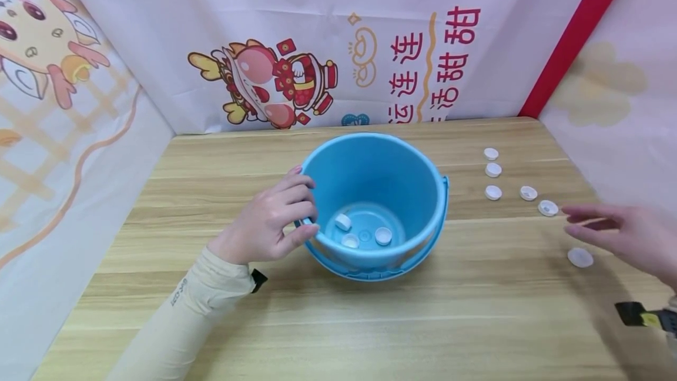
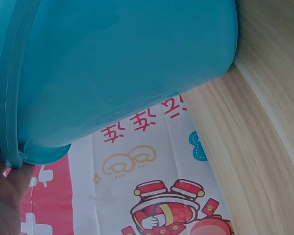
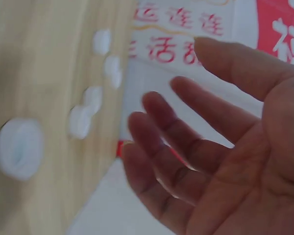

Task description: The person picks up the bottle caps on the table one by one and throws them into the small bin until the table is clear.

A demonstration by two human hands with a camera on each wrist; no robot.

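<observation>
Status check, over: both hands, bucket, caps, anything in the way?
Left hand gripping blue bucket by rim. Right hand empty, above table. Three white caps in bucket, six on table. Handle lowered, off the opening.

The bucket [image 1: 370, 175] stands upright on the table [image 1: 211, 193], near its middle; its handle [image 1: 445, 204] hangs along the right and front of its outer wall; inside, on the bottom, three caps [image 1: 383, 236] lie apart from each other; the left hand [image 1: 272, 216] holds the left side of the rim; to the right of the bucket, three caps [image 1: 493, 170] make a row, one behind another; right of the nearest one lies a fourth, then a fifth, a little closer; the sixth [image 1: 580, 257] lies in front of these; the right hand [image 1: 629, 231] is above the table's right side; behind the table hangs a cloth [image 1: 344, 28].
</observation>
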